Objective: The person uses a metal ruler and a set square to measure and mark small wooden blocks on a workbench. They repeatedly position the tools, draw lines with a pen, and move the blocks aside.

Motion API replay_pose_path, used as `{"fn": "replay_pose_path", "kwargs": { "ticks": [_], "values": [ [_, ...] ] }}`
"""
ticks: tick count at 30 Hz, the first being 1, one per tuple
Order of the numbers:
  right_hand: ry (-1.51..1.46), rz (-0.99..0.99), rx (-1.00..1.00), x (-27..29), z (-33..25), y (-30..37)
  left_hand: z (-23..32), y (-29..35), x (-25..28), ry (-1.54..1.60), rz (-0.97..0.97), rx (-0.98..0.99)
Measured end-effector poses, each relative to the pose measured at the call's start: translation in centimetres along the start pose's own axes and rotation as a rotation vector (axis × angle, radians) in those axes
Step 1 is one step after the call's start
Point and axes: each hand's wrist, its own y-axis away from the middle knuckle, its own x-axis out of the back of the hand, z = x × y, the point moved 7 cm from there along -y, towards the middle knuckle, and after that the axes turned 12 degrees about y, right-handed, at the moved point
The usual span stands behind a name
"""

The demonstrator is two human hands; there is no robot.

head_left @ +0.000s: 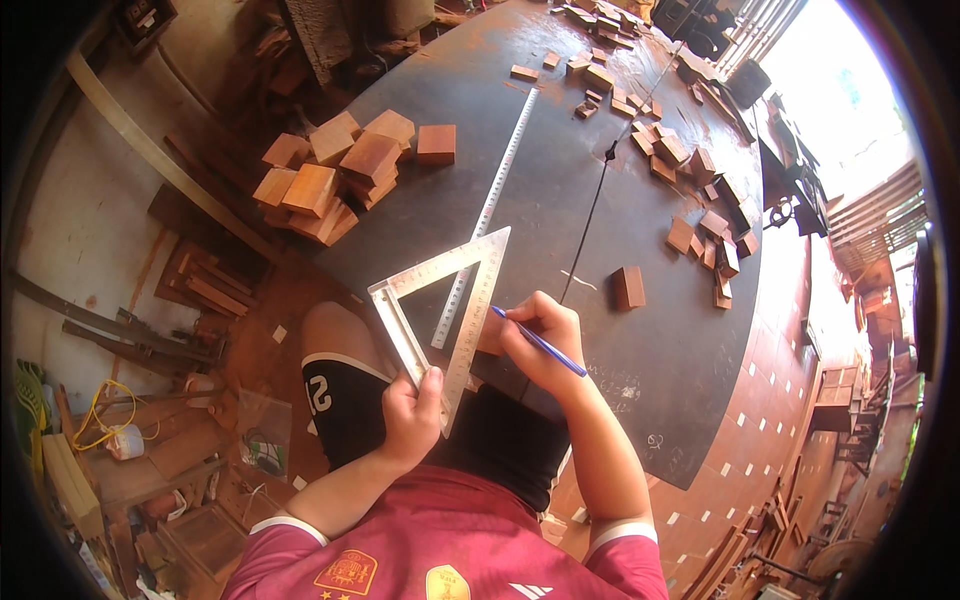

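Note:
My left hand [413,412] grips the lower corner of a metal triangle square [480,295], thumb on top. My right hand [542,338] holds a blue pen [548,350], its tip at the square's right edge. Partly hidden beneath the square and my right fingers is a reddish wooden block [490,338]. A long steel ruler [503,170] lies flat on the dark table [540,210], and its near end shows through the square's triangular opening. To the right of my right hand stands a single wooden block [628,287].
Several stacked wooden blocks [330,175] sit at the table's left edge, one block [436,145] beside them. More blocks [710,235] are scattered along the right and far sides. A dark seam [598,200] crosses the tabletop. Wood scraps and a yellow cord [100,415] lie lower left.

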Motion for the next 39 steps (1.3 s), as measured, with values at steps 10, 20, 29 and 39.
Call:
{"fn": "replay_pose_path", "kwargs": {
  "ticks": [10,20,29,39],
  "values": [
    [0.005,-0.017,-0.044,-0.1,0.4,-0.2,-0.2,0.0,0.1,-0.019,-0.024,-0.005],
    [0.003,-0.021,-0.05,-0.2,0.2,-0.3,0.5,-0.1,0.0,-0.044,-0.017,-0.018],
    [-0.012,-0.029,-0.058,-0.5,0.3,-0.3,1.1,-0.2,-0.1,-0.076,-0.025,-0.023],
    [0.002,-0.14,-0.058,-0.8,-0.3,-0.2,2.5,-0.3,-0.7,-0.12,-0.029,-0.047]
  ]
}}
